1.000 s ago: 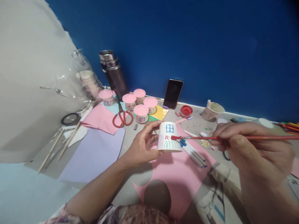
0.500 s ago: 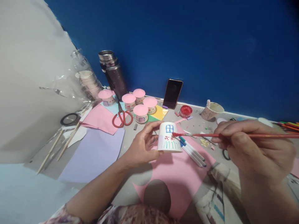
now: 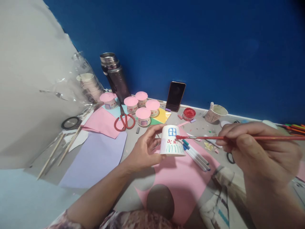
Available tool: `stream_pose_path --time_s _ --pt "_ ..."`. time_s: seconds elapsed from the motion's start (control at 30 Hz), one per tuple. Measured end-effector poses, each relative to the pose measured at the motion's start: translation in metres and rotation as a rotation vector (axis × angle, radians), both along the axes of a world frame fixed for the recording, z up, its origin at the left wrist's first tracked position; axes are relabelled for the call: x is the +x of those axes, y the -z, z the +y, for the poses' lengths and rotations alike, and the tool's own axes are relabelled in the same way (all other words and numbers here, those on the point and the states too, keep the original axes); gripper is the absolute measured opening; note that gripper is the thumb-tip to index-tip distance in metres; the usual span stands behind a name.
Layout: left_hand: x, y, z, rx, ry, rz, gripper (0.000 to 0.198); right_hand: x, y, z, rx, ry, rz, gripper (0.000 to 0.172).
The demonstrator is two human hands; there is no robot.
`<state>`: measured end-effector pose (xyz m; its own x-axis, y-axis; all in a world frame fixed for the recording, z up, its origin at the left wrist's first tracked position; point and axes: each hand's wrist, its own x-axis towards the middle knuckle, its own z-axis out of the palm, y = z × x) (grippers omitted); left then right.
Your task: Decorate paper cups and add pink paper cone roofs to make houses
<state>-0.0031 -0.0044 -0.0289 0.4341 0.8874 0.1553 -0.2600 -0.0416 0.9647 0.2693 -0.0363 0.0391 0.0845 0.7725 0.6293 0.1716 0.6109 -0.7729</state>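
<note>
My left hand (image 3: 145,149) grips an upturned white paper cup (image 3: 171,142) that stands on a pink sheet (image 3: 186,181). The cup bears a blue window, red dots and green strokes. My right hand (image 3: 257,152) pinches a thin red paintbrush (image 3: 205,138), whose red tip touches the cup's side by the dots. Several markers (image 3: 196,154) lie on the pink sheet just right of the cup.
Several pink-topped cups (image 3: 143,113), red scissors (image 3: 124,121), a dark flask (image 3: 114,76), a leaning phone (image 3: 175,96), a red paint pot (image 3: 189,113), a patterned cup (image 3: 215,113), a lilac sheet (image 3: 95,156), wooden sticks (image 3: 59,148) and a tape roll (image 3: 71,122) lie around.
The brush tip has shifted slightly up and right along the cup's side, and more red dots now show there. My left hand keeps its hold on the cup.
</note>
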Motion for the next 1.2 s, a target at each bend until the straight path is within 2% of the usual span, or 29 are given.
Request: stream_pose_path --time_s 0.17,0.73,1.07,1.2 --pt "0.001 -0.002 0.0 -0.031 -0.027 -0.001 0.073 -0.001 -0.001 -0.002 -0.035 0.01 -0.023 0.011" --pt "0.001 0.001 -0.001 -0.053 -0.038 -0.001 0.075 -0.002 -0.002 -0.002 0.002 0.029 0.029 0.012" --pt "0.003 -0.011 0.004 -0.162 -0.023 -0.16 0.079 0.0 -0.002 0.001 0.002 0.077 0.048 0.01" --pt "0.004 -0.009 0.002 -0.205 -0.019 -0.15 0.083 -0.003 -0.001 -0.001 0.011 0.066 0.045 0.011"
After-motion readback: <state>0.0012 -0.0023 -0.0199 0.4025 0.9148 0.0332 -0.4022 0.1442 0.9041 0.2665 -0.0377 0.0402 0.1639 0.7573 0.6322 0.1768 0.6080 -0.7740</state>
